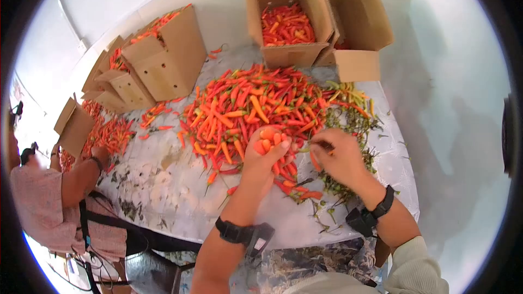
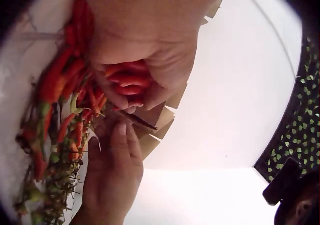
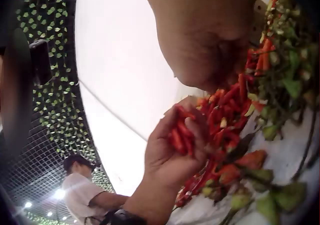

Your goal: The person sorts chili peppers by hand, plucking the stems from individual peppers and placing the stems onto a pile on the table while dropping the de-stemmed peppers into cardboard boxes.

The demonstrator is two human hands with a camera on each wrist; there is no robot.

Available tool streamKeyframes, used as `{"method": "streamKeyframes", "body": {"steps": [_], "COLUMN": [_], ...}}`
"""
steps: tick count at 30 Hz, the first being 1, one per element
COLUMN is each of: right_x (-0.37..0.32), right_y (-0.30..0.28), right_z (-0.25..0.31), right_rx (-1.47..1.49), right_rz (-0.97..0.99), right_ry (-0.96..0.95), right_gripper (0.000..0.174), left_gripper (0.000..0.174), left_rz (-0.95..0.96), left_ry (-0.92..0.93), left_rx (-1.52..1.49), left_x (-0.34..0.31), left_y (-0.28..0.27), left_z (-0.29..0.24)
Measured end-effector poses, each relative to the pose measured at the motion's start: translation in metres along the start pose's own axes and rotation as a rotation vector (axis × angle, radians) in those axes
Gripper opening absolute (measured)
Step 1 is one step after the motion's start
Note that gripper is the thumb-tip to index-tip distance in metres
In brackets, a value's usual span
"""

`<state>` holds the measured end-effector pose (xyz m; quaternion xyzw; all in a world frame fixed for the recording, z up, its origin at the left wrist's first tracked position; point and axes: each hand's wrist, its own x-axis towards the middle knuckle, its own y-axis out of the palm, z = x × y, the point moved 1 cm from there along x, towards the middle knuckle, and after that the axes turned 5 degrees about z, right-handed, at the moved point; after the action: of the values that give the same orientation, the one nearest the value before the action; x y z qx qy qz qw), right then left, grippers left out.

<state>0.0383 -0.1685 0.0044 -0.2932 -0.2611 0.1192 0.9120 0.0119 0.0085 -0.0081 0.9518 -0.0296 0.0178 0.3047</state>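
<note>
My left hand point(image 1: 260, 155) holds a bunch of red-orange chili peppers point(image 1: 267, 139) in its curled fingers, their smooth ends showing above the thumb. Just to its right, my right hand point(image 1: 344, 159) has its fingertips drawn together. A dark, thin, stem-like piece point(image 2: 142, 121) sticks out between those fingertips in the left wrist view. An orange chili point(image 1: 315, 161) shows right beside the right thumb. Both hands are over the near edge of a big heap of red and orange chilies point(image 1: 256, 98). From the right wrist, the bunch point(image 3: 182, 135) is seen in the left palm.
Green stems point(image 1: 348, 179) lie scattered along the heap's right side. Cardboard boxes with chilies stand at the back point(image 1: 297, 54) and left point(image 1: 163, 71). Another person point(image 1: 71, 201) works at the left of the white-covered table point(image 1: 180, 201).
</note>
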Motion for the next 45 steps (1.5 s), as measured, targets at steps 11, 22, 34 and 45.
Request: {"method": "streamKeyframes", "body": {"steps": [11,22,34,45], "right_x": [-0.005,-0.004,-0.015,-0.019], "right_y": [0.001,-0.001,0.000,0.009], "right_z": [-0.017,0.002,-0.001,-0.012], "right_rx": [-0.421,0.697,0.144,-0.197], "right_rz": [0.192,0.174,0.300,0.408], "right_ry": [-0.085,0.331,-0.202,-0.007], "right_gripper": [0.020,0.015,0.020,0.015], "left_gripper": [0.034,0.032,0.028,0.027], "left_rz": [0.034,0.040,-0.003,0.020], "left_ry": [-0.062,-0.071,0.017,-0.034], "left_rx": [-0.005,0.150,-0.012,-0.135], "left_x": [0.001,-0.002,-0.001,-0.003], "left_y": [-0.005,0.002,0.002,-0.002], "left_z": [0.007,0.007,0.001,0.001]}}
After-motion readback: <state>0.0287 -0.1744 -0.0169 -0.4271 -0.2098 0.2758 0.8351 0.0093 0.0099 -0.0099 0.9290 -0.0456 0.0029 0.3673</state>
